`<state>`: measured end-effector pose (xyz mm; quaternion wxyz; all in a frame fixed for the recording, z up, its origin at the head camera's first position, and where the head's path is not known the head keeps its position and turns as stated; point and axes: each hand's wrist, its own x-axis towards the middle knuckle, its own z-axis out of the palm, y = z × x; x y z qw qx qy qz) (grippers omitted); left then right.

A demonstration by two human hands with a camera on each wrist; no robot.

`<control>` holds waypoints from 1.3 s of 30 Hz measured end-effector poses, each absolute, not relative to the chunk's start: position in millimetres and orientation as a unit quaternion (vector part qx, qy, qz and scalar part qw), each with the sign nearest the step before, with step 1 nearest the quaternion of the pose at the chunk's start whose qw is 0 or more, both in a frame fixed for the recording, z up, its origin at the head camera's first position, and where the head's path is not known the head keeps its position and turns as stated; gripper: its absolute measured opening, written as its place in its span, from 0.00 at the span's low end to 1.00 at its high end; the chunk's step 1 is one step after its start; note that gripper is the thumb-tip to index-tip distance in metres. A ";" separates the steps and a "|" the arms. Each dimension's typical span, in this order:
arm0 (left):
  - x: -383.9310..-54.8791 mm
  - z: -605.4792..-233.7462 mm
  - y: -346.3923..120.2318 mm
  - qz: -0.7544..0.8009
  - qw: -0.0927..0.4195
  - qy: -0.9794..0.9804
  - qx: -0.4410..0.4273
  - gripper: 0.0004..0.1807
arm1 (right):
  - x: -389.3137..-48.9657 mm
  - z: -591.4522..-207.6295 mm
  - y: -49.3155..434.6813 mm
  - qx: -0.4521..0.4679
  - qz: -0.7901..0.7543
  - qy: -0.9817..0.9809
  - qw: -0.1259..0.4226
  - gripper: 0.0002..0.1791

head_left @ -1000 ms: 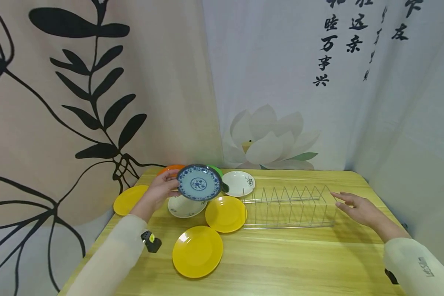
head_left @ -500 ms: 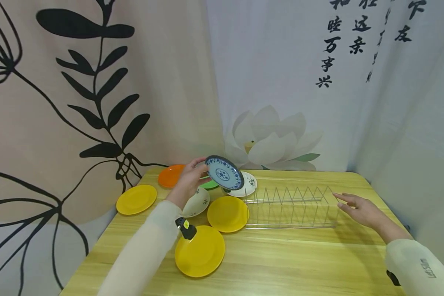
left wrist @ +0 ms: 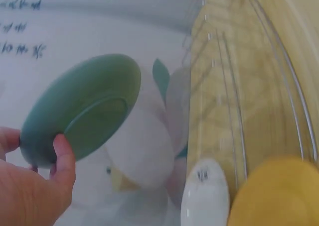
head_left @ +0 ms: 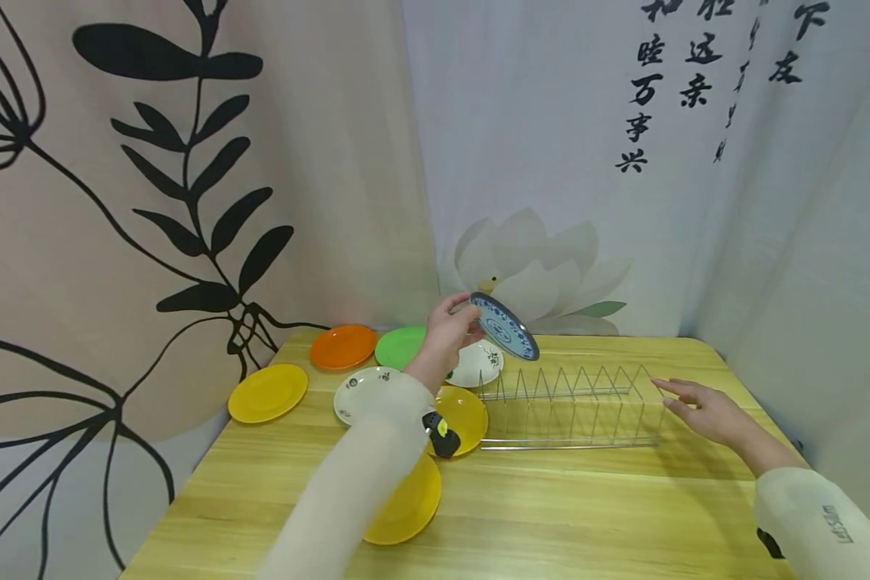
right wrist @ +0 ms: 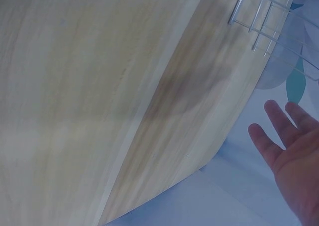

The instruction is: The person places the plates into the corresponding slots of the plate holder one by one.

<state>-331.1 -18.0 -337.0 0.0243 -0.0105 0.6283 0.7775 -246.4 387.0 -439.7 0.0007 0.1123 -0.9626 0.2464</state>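
My left hand (head_left: pixel 449 334) pinches the left edge of a small blue-and-white patterned plate (head_left: pixel 506 329). The plate is tilted in the air, above the back left part of a wire dish rack (head_left: pixel 565 444). In the left wrist view the plate's green underside (left wrist: pixel 94 106) shows, with the thumb pressed against it. At the rack's right end is my right hand (head_left: pixel 703 411), fingers loosely extended and holding nothing. The fingertips are close to the end wires; whether they touch cannot be made out. In the right wrist view the fingers (right wrist: pixel 281 124) are spread below the rack.
Left of the rack lie an orange plate (head_left: pixel 343 347), a green plate (head_left: pixel 399 349), two white patterned plates (head_left: pixel 478 366) and yellow plates (head_left: pixel 268 393). My left forearm passes over some of them. A printed curtain (head_left: pixel 333 161) hangs behind the wooden table (head_left: pixel 587 515).
My left hand has carried the blue-and-white plate rightward and slightly up, from over the other plates toward the rack, and tilted it more steeply. My right hand has stayed by the rack's end.
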 end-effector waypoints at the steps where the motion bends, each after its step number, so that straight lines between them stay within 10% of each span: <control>1: -330.4 -336.7 -10.8 0.779 0.026 0.626 -0.006 0.27 | -246.2 -439.4 386.9 0.113 0.246 -0.963 0.002 0.32; 39: -292.0 -358.0 160.9 0.731 -0.033 0.682 -0.003 0.20 | -248.0 -439.8 383.5 0.093 0.268 -0.959 -0.004 0.34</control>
